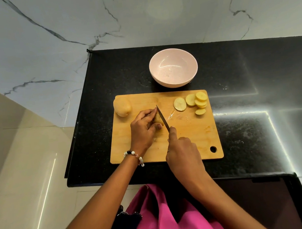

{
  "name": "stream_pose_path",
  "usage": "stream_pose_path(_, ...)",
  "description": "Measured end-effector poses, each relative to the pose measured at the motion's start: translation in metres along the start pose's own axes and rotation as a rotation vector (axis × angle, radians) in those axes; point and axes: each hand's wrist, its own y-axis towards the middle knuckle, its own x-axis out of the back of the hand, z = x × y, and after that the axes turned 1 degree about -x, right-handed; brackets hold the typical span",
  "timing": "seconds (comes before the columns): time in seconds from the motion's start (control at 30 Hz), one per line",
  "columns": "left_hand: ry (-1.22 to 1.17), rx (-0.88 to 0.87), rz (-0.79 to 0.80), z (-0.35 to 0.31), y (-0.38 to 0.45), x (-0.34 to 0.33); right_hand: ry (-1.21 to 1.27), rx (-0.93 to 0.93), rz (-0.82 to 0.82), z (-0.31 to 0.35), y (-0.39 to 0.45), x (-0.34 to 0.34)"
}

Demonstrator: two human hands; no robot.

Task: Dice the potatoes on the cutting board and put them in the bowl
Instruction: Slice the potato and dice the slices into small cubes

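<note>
Two potatoes on cutting board [186,136]: whole potato [122,106] at far-left corner, part-cut potato [158,121] gripped by left hand [144,130]. Knife [162,118] clasped in right hand [183,153]. Pale yellow slices [194,102] far right. Bowl [173,67] beyond board.

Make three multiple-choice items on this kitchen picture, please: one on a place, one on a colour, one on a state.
1. Where is the whole unpeeled potato?
A. far-left corner of the wooden cutting board
B. on the black counter
C. in the bowl

2. What colour is the round bowl?
A. green
B. pale pink
C. blue

3. What is inside the bowl?
A. slices
B. dice
C. nothing

Answers: 1 A, it lies on the board's corner. 2 B, its wall is pale pink. 3 C, the round potato slices lie on the board.
</note>
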Motion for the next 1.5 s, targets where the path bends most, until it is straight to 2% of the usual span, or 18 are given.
stream_pose_path(0.17, 0.001, -0.006, -0.042, 0.000, 0.000, -0.002, -0.123, 0.027, -0.041, 0.017, 0.005, 0.004)
stream_pose_path(0.33, 0.033, -0.034, -0.081, 0.001, -0.001, -0.002, -0.063, 0.067, -0.068, 0.025, 0.027, 0.006)
stream_pose_path(0.67, 0.100, -0.101, -0.109, 0.004, -0.002, -0.002, -0.179, -0.055, -0.091, 0.031, 0.009, -0.010)
stream_pose_path(0.83, 0.122, -0.109, -0.116, 0.009, 0.000, -0.002, -0.220, 0.002, -0.174, 0.036, 0.030, -0.017)
stream_pose_path(0.97, 0.111, -0.081, -0.101, 0.004, 0.000, 0.002, -0.189, -0.027, -0.103, 0.023, 0.007, -0.027)
stream_pose_path(1.07, 0.117, -0.072, -0.084, 0.003, 0.000, 0.003, -0.223, -0.016, 0.030, 0.017, -0.005, -0.030)
stream_pose_path(1.23, 0.112, -0.052, -0.067, 0.001, 0.001, 0.004, -0.257, 0.010, -0.052, 0.012, 0.004, -0.040)
stream_pose_path(1.37, 0.128, -0.053, -0.072, -0.001, 0.002, 0.004, -0.088, 0.085, 0.030, -0.003, -0.009, -0.043)
stream_pose_path(1.5, 0.141, -0.052, -0.060, -0.003, 0.001, 0.005, -0.147, 0.056, 0.068, -0.019, -0.011, -0.042)
